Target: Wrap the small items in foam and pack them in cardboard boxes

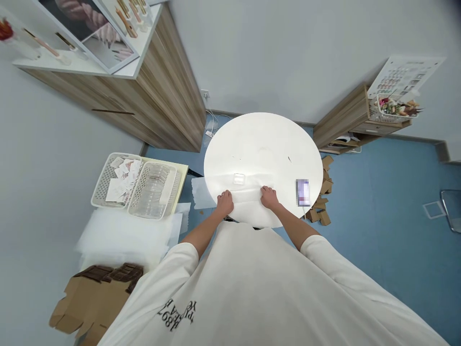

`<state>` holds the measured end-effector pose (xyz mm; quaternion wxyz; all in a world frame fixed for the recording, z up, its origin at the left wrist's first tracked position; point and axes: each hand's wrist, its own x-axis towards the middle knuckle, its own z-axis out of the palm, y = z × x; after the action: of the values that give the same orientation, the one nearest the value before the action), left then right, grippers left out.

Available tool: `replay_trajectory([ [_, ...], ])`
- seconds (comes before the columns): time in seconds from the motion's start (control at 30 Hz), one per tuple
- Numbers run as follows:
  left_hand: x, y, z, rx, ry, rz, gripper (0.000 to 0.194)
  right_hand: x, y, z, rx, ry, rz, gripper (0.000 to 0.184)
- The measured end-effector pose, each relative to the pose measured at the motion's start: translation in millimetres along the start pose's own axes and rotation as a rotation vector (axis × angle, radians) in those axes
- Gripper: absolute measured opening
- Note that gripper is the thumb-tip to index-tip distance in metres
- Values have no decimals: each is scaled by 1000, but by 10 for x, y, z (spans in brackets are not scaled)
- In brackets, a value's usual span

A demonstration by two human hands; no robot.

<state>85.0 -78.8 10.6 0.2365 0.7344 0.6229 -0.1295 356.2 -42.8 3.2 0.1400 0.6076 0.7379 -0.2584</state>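
Note:
A thin white wrapping sheet (246, 196) lies across the near half of the round white table (262, 139), hard to tell from the tabletop. My left hand (225, 202) is closed on the sheet's left end, close to the table edge. Farther right, my right hand (269, 197) has its fingers curled down onto the same sheet. Between and just beyond the hands sits a small clear plastic box (238, 179). What lies under my fingertips is hidden.
A phone (303, 192) with a cable lies at the table's right. To the left are white baskets (153, 190), stacked white sheets (124, 235) and flat cardboard (86, 300). Small cardboard boxes (320, 211) lie on the floor at right. A wooden cabinet (173, 81) stands behind left.

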Motion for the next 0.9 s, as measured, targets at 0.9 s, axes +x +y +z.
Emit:
replay_trajectory([
  [0.9,529,217,-373,-41,-27,199,63,-136,-375,140,500,55,228,36],
])
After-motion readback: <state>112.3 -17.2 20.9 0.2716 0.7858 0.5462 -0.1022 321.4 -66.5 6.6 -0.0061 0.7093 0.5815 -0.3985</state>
